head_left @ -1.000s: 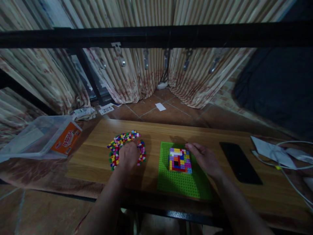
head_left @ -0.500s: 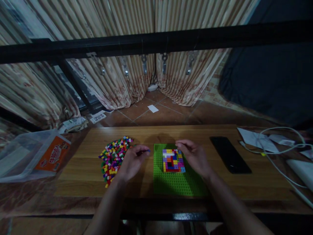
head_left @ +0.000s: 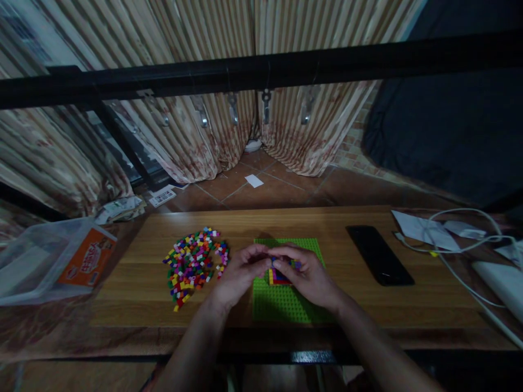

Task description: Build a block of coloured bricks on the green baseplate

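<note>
A green baseplate (head_left: 281,305) lies on the wooden table (head_left: 134,299), and a multicoloured brick block (head_left: 278,279) sits on it, mostly covered by my hands. My left hand (head_left: 239,272) and my right hand (head_left: 306,275) meet fingertip to fingertip just above the block. The left fingers are pinched on a small blue brick (head_left: 272,260), barely visible between the two hands. The right fingers curl over the block and touch the left fingertips; I cannot tell whether they grip anything. A pile of small loose bricks (head_left: 192,264) lies to the left of my left hand.
A black phone (head_left: 378,255) lies right of the baseplate. White papers (head_left: 417,228) and cables (head_left: 457,242) are at the far right. A clear plastic box with an orange label (head_left: 53,261) sits off the table's left end. A black bar (head_left: 261,71) crosses overhead.
My left hand left the brick pile with a small blue brick and moved right to the block. My right hand shifted left over the block to meet it. The camera view drifted slightly.
</note>
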`<action>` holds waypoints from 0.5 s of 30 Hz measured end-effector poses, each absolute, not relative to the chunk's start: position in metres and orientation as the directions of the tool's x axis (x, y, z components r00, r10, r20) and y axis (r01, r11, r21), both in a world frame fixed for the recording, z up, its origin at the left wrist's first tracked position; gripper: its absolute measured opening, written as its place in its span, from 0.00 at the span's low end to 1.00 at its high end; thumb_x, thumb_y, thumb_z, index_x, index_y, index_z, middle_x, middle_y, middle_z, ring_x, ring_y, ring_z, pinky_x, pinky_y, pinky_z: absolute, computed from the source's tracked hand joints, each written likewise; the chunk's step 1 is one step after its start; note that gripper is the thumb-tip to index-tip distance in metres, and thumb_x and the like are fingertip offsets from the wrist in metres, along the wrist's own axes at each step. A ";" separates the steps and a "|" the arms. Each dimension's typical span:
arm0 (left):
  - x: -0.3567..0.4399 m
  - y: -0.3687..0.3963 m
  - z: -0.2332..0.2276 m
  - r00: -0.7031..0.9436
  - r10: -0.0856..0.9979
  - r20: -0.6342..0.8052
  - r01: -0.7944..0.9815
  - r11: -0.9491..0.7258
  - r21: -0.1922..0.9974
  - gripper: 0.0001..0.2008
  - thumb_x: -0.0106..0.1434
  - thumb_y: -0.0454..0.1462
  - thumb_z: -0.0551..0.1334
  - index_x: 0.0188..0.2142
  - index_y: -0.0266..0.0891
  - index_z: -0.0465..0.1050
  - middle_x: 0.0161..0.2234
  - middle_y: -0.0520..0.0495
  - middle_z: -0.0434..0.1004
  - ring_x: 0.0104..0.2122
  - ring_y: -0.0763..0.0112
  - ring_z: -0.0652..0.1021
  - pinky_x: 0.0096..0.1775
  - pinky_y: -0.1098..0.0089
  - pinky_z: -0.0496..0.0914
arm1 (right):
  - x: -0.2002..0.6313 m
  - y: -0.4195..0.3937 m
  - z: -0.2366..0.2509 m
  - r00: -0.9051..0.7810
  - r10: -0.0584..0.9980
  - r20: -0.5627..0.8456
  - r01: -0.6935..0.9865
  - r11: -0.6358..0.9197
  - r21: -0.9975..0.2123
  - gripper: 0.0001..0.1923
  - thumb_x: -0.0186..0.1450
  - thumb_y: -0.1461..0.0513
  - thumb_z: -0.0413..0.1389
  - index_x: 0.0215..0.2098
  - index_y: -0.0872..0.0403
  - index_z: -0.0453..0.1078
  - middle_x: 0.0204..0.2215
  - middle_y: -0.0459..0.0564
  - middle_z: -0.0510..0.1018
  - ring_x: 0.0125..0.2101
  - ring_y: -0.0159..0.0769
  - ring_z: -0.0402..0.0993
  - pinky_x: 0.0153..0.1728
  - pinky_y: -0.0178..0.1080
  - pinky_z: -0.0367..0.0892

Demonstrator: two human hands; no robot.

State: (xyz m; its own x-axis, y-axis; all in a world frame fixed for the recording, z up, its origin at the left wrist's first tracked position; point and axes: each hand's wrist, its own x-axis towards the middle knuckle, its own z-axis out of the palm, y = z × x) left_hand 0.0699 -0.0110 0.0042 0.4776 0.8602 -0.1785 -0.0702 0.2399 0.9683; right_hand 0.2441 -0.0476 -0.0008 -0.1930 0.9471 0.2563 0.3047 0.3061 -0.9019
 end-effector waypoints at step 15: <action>0.076 -0.005 -0.017 0.299 0.947 -0.113 0.226 0.045 0.973 0.08 0.58 0.38 0.61 0.35 0.36 0.76 0.30 0.49 0.77 0.31 0.71 0.74 0.33 0.73 0.67 | 0.291 -0.054 -0.013 0.218 0.957 0.192 0.541 0.045 -0.840 0.13 0.62 0.54 0.55 0.39 0.51 0.76 0.38 0.51 0.81 0.37 0.40 0.77 0.40 0.41 0.70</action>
State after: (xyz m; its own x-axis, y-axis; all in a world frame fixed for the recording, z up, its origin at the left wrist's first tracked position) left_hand 0.0757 -0.0052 -0.0175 0.2994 0.9474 -0.1131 0.2260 0.0447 0.9731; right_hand 0.2911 -0.0541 -0.0127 0.2181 0.9569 0.1918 0.5407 0.0451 -0.8400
